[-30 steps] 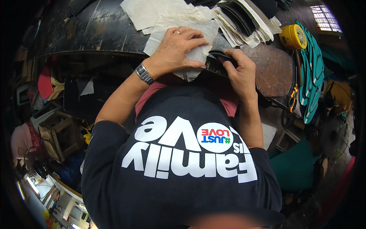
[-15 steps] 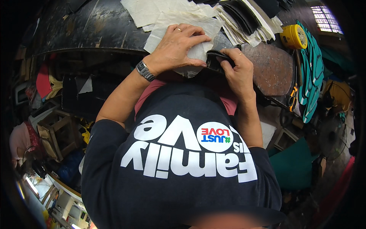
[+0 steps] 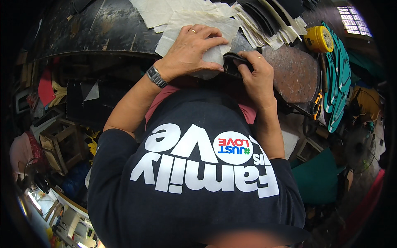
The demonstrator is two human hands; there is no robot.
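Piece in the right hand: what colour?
The piece is black, best seen in the head view.

Printed words stand across the front of the dark T-shirt (image 3: pixel 198 208), upside down in the head view: bold white lettering (image 3: pixel 176 177) in two large rows, with a smaller, short word at the right. A white disc (image 3: pixel 233 160) in the upper row carries red and blue lettering and a green symbol.
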